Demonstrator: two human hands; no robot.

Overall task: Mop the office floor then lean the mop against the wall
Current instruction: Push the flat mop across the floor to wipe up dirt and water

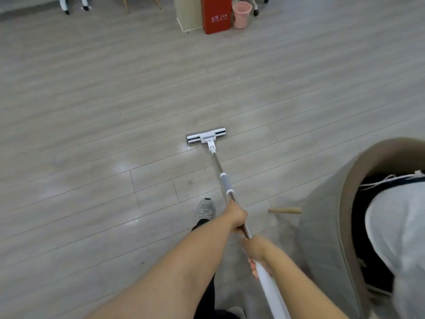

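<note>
I look down on two bare hands holding a long mop [226, 183] with a silver metal pole, a grey sleeve and a white upper handle. The left hand [236, 217] leads, its fingers curled round the silver pole just behind the grey sleeve. The right hand [257, 252] sits close behind it, wrapped round the white handle. Well ahead of both hands, the flat white-and-grey mop head [205, 135] lies on the pale grey wood-plank floor [92, 100].

I judge that the mopping is under way and the leaning step is not yet done.

Pale damp patches [122, 168] shine to the left of the hands, and a grey trainer shoe [205, 209] stands just beside the left hand. A step onto that wet sheen could cause a slip.

Close to the right of the hands is a round grey upholstered armchair [326, 226] with a light wooden leg [285, 210] poking out. A pull-back stroke could knock the handle or an elbow against it.

Far ahead stand a pink plastic bin [241, 14] and a tall red metal cabinet [216, 14]. A long push could topple the bin.
</note>
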